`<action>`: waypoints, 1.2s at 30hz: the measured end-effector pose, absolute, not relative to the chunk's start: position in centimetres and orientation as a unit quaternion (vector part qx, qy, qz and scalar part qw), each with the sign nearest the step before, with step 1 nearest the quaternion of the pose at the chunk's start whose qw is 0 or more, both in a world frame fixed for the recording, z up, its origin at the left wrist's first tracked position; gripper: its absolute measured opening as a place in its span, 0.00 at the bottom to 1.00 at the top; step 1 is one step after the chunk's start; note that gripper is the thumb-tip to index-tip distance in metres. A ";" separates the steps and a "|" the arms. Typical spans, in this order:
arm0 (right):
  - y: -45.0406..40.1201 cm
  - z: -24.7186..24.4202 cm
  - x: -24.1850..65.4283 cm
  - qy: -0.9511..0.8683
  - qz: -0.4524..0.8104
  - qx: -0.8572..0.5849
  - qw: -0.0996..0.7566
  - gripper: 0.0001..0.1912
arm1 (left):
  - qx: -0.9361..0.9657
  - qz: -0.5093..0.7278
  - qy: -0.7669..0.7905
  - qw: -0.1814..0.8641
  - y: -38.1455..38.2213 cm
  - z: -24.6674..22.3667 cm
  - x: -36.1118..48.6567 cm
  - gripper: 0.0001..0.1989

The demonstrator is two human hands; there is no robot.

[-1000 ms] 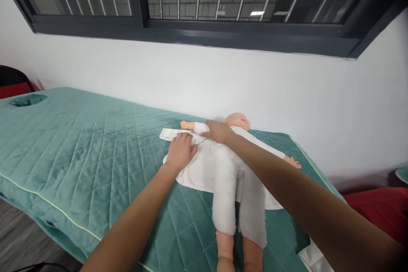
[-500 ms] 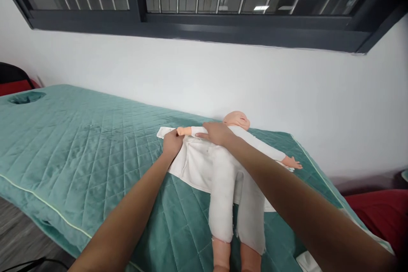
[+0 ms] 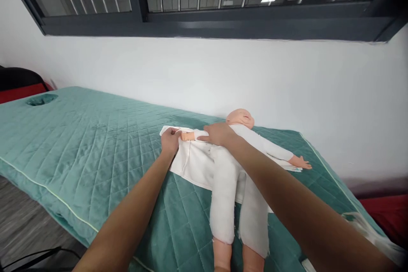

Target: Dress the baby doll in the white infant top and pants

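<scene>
A baby doll (image 3: 223, 199) with a white cloth body lies on its back, head toward the wall. Under it a white baby garment (image 3: 194, 163) is spread flat, its sleeve reaching out to the left. My left hand (image 3: 170, 141) pinches the sleeve's fabric right beside the doll's small hand (image 3: 187, 136). My right hand (image 3: 219, 134) is closed around the doll's arm on that side, near the upper part, and hides part of its chest. The doll's other arm (image 3: 276, 149) stretches out to the right, with its hand on the bed.
A green quilted bed (image 3: 95, 148) with a face hole (image 3: 41, 100) stands against a white wall (image 3: 137, 72) below a dark-framed window (image 3: 207, 23). Red seats show at both sides. Clear plastic (image 3: 372, 231) lies at the bed's right edge. A black cable (image 3: 41, 255) is at lower left.
My left hand has shifted from the doll's hand to just left of it, now pinching the sleeve, whose fabric is drawn up behind the arm. My right hand stays on the arm.
</scene>
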State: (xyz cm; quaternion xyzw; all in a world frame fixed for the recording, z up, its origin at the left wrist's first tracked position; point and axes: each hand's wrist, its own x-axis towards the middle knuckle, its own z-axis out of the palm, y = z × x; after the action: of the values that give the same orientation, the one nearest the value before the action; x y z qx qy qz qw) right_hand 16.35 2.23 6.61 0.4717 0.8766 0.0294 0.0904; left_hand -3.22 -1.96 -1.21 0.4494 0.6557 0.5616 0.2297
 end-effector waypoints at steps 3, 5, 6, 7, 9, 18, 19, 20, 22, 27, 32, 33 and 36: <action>2.5 6.2 16.1 0.872 0.042 0.478 0.091 0.30 | 0.488 0.551 0.640 0.221 -2.3 -1.4 -2.8 0.05; 2.7 5.9 16.0 0.870 0.044 0.482 0.091 0.30 | 0.526 0.536 0.625 0.215 -2.6 -1.5 -2.5 0.06; 2.8 5.8 15.9 0.869 0.045 0.484 0.092 0.29 | 0.541 0.530 0.618 0.211 -2.7 -1.6 -2.3 0.07; 2.8 5.7 15.9 0.868 0.045 0.485 0.093 0.29 | 0.557 0.522 0.612 0.205 -2.8 -1.6 -2.2 0.07; 2.8 5.6 15.9 0.867 0.046 0.487 0.094 0.29 | 0.604 0.494 0.601 0.174 -2.9 -1.8 -2.0 0.07; 2.5 5.9 15.7 0.865 0.048 0.490 0.096 0.33 | 0.761 0.272 0.589 0.015 -3.5 -1.6 -1.1 0.11; 2.4 5.9 15.7 0.865 0.050 0.490 0.095 0.33 | 0.769 0.251 0.588 0.009 -3.5 -1.5 -1.0 0.11; 2.4 5.9 15.7 0.865 0.052 0.490 0.095 0.33 | 0.774 0.239 0.586 0.006 -3.5 -1.4 -0.8 0.11; 2.4 5.8 15.7 0.865 0.055 0.490 0.094 0.31 | 0.781 0.228 0.582 0.005 -3.6 -1.4 -0.6 0.11; 2.4 5.6 15.4 0.865 0.060 0.491 0.086 0.23 | 0.812 0.221 0.541 0.006 -3.9 -1.6 -0.2 0.11; 2.4 5.1 15.1 0.865 0.059 0.493 0.068 0.19 | 0.797 0.287 0.530 0.040 -3.5 -1.9 -0.3 0.12; 2.5 5.0 15.0 0.866 0.057 0.493 0.062 0.21 | 0.780 0.313 0.540 0.049 -3.3 -1.9 -0.4 0.13; 2.6 4.7 15.1 0.870 0.042 0.490 0.042 0.28 | 0.696 0.365 0.615 0.065 -2.8 -2.0 -0.8 0.15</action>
State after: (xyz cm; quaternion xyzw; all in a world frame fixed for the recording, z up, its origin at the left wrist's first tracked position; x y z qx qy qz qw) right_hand 15.08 2.61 4.75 0.4903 0.8695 0.0420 0.0422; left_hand -0.76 -2.79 -2.02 0.6959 0.6151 0.3648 0.0650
